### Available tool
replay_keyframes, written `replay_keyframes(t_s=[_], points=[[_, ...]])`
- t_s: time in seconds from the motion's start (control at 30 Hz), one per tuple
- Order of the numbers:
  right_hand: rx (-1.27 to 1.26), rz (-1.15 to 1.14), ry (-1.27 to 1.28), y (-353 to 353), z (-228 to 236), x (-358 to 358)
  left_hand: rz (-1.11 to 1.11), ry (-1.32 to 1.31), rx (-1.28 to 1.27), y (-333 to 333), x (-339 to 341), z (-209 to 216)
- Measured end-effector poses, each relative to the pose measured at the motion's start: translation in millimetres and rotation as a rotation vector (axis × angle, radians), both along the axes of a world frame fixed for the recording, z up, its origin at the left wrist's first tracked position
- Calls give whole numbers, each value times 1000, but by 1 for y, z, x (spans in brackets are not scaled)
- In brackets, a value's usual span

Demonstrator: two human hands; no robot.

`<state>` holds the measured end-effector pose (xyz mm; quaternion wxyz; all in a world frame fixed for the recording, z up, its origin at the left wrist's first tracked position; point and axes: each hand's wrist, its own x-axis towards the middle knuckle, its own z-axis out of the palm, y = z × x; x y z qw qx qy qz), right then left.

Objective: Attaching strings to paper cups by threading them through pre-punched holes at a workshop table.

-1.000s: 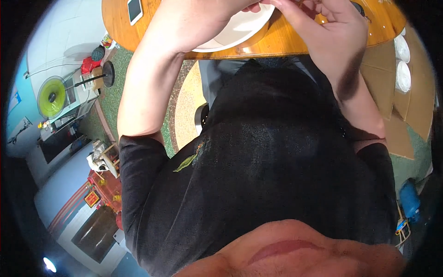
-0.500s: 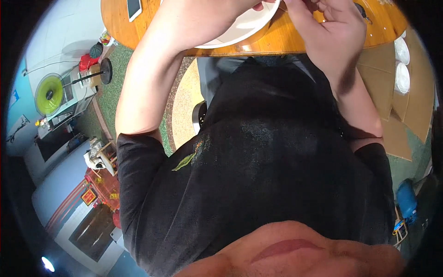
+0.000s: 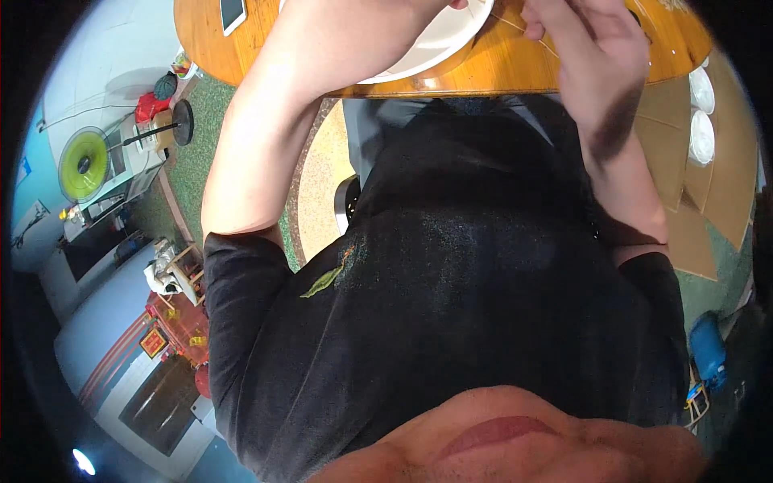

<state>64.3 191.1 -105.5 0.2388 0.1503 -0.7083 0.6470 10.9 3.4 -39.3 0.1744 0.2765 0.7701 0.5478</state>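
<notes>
A round white dish [image 3: 451, 50] sits near the table's front edge, partly cut off by the upper border. My left hand [image 3: 378, 28] is over its left side, covering much of it. Most of that hand's fingers lie beyond the picture, so their grip is hidden. To the right of the dish, my right hand [image 3: 600, 52] is raised above the wooden table, fingers curled in and thumb close to them. Whatever it may pinch is too small or hidden to make out. Thin strands lie on the tabletop between the dish and this hand.
On the table [image 3: 205, 48], a phone [image 3: 233, 14] lies at the far left. A small dark object [image 3: 634, 16] is partly hidden behind my right hand. Flattened cardboard [image 3: 660, 161] and white bundles [image 3: 702, 137] are at the right. A green fan [image 3: 84, 165] stands left.
My right hand has moved right, away from the dish and my left hand. The left hand stays over the dish, shifted slightly.
</notes>
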Motion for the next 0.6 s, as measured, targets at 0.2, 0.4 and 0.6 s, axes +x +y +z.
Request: replay_keyframes(t_s=[0.2, 0.4, 0.6], points=[[-167, 106, -428, 12, 3, -11, 8, 62, -63, -1, 5, 4], [-204, 145, -506, 23, 6, -13, -4, 111, -96, 3, 6, 6], [-889, 756, 244, 6, -32, -37, -63, 129, -93, 3, 2, 6]])
